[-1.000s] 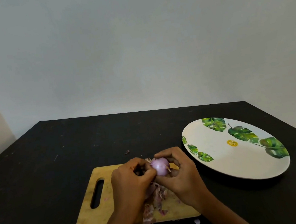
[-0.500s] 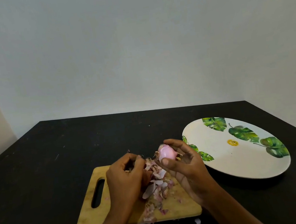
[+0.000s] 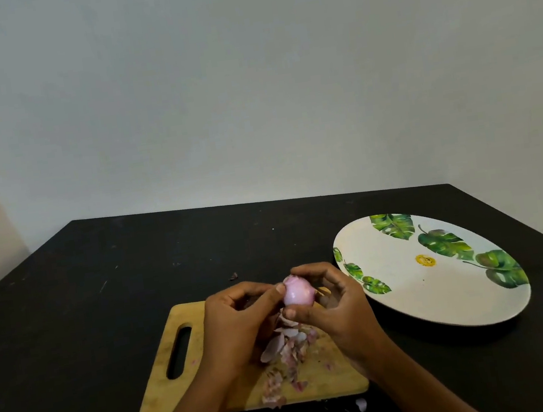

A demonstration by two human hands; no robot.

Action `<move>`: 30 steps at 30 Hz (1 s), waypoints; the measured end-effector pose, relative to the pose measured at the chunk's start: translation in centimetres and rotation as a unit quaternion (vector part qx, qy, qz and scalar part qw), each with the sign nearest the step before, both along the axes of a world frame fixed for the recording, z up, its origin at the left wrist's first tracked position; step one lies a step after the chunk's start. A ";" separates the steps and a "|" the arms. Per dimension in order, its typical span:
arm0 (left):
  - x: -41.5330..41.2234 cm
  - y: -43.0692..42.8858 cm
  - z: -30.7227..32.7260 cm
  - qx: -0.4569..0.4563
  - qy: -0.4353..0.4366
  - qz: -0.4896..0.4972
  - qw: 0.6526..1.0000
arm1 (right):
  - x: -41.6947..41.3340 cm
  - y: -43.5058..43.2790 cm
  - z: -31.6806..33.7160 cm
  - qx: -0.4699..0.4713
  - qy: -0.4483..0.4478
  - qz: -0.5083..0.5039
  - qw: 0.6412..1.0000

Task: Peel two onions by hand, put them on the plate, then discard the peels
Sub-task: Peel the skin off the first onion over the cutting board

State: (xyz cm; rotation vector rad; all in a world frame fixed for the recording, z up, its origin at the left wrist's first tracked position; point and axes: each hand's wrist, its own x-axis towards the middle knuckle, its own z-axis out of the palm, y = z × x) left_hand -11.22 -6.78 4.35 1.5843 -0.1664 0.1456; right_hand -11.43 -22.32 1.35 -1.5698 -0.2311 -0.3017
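A small pink onion (image 3: 297,292) is held above the wooden cutting board (image 3: 170,388). My right hand (image 3: 336,304) grips it with thumb below and fingers curled over the top. My left hand (image 3: 237,321) has its thumb tip against the onion's left side, its fingers curled. A pile of pink onion peels (image 3: 287,352) lies on the board under my hands. The white plate (image 3: 413,297) with green leaf prints sits to the right with no onion on it. A second onion is not visible.
A black table (image 3: 88,316) carries everything, its far edge meeting a pale wall. A tiny peel scrap (image 3: 234,275) lies beyond the board, and a pale scrap (image 3: 361,404) lies in front of it.
My left hand had drawn away from the onion toward the peel pile half a second ago; it has returned and its thumb touches the onion again. My right hand brought the onion slightly left.
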 end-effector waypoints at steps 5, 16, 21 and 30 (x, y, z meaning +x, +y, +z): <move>-0.2 -0.4 -0.5 0.081 -0.083 0.053 0.992 | -0.1 0.2 0.1 0.000 -0.003 -0.001 1.000; -0.2 -0.7 -0.8 0.082 -0.118 0.091 0.986 | -0.4 0.7 0.9 0.200 0.097 0.060 0.973; -0.4 -0.9 -0.8 0.079 -0.123 0.083 0.986 | -0.4 0.8 1.3 0.304 0.149 0.096 0.936; -0.3 -0.9 -1.0 0.047 -0.085 0.078 0.992 | -0.7 1.1 1.9 0.374 0.200 0.106 0.899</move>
